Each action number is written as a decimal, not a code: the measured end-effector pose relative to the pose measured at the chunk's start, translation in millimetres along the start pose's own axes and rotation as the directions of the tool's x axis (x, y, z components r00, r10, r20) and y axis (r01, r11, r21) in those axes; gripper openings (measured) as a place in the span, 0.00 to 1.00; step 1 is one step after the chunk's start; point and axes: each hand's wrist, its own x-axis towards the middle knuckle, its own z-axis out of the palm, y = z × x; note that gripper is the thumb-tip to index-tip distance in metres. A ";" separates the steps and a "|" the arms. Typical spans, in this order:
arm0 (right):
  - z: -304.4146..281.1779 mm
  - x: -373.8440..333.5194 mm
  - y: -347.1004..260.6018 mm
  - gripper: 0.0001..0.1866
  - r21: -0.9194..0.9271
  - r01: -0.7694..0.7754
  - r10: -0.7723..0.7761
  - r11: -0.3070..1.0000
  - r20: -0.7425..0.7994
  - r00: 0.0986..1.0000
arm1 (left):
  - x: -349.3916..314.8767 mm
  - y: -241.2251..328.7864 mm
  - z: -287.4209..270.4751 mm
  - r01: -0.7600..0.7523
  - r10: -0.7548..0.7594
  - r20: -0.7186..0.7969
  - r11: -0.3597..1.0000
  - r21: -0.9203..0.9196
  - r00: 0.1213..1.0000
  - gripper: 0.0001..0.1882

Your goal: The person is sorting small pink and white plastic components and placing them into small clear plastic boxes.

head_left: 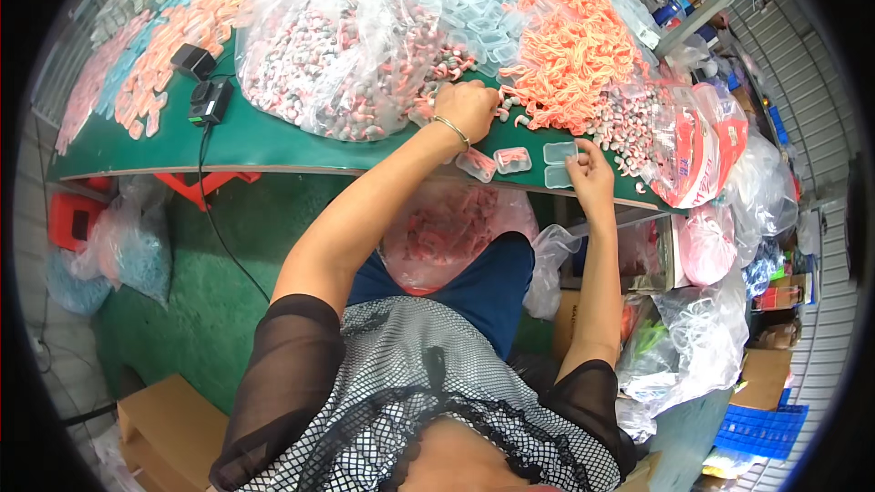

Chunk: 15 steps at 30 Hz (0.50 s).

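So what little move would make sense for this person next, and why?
Probably moving a small pink-and-white piece from beside the left hand into the clear case: the right hand holds that case, which is open and looks empty, while two filled cases nearby show pink contents. Whether the left hand already grips something is hidden.

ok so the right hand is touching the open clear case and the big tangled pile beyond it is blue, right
Not quite: the tangled pile is orange, as the head view shows. The right hand is touching the open clear case.
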 end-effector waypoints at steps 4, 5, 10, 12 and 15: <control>5.4 -5.4 -13.2 0.19 -0.391 0.052 -0.060 0.919 -0.009 0.998 | 6.4 5.4 6.8 -0.020 0.019 0.015 0.998 0.064 1.000 0.07; 5.9 -5.4 -12.8 0.19 -0.416 0.078 -0.100 0.906 -0.031 0.995 | 7.4 6.9 7.0 -0.031 0.030 0.019 0.998 0.063 0.999 0.07; 0.2 -3.6 -6.7 0.15 -0.442 0.147 -0.183 0.885 -0.040 0.982 | -2.0 7.0 4.8 -0.092 0.092 0.103 0.996 -0.003 0.990 0.07; -13.6 3.4 3.0 0.12 -0.410 0.173 -0.264 0.896 -0.177 0.948 | -6.2 7.7 -1.4 -0.124 0.129 0.109 0.991 -0.052 0.986 0.07; -38.6 23.7 21.0 0.08 -0.531 0.142 -0.339 0.835 -0.293 0.894 | -8.6 7.8 -4.2 -0.094 0.101 0.183 0.995 -0.045 0.978 0.05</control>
